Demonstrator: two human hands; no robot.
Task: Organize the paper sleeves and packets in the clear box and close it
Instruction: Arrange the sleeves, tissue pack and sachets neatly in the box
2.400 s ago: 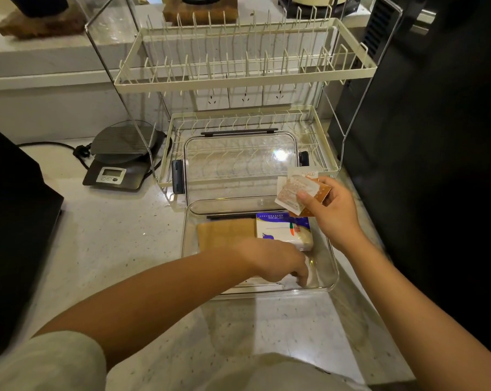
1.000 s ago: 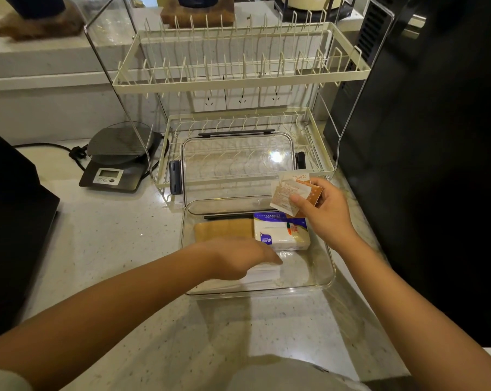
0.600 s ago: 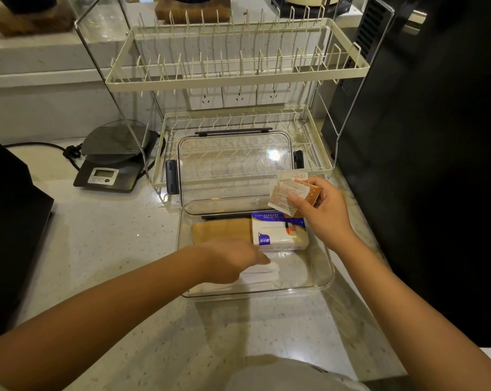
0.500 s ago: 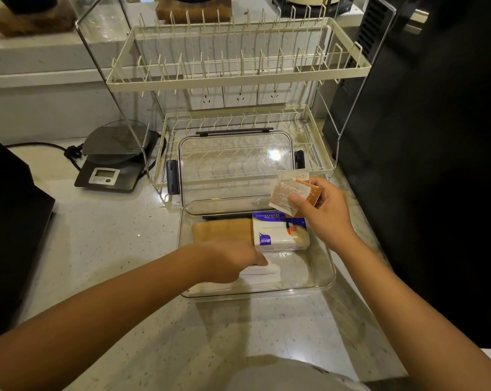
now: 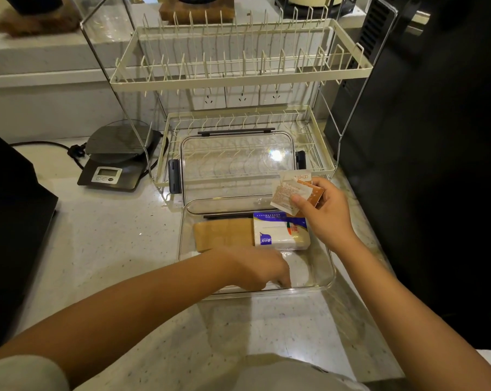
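The clear box (image 5: 330, 277) stands open on the counter, its clear lid (image 5: 238, 165) leaning back against the dish rack. Inside at the back lie a stack of brown paper sleeves (image 5: 223, 234) and, right of it, a white and blue tissue packet (image 5: 281, 234). My left hand (image 5: 252, 269) reaches into the box's front part, fingers curled down onto white paper sleeves that it mostly hides. My right hand (image 5: 329, 215) hovers over the box's back right corner, pinching several small white and orange packets (image 5: 289, 193).
A cream two-tier dish rack (image 5: 238, 80) stands right behind the box. A kitchen scale (image 5: 114, 165) with its cord sits at the back left. A tall black appliance (image 5: 436, 165) walls off the right side, and a black object (image 5: 10, 207) the left.
My left hand has slid rightward along the box's front and now covers the white sleeves that showed beside it. My right hand with the packets has barely moved.
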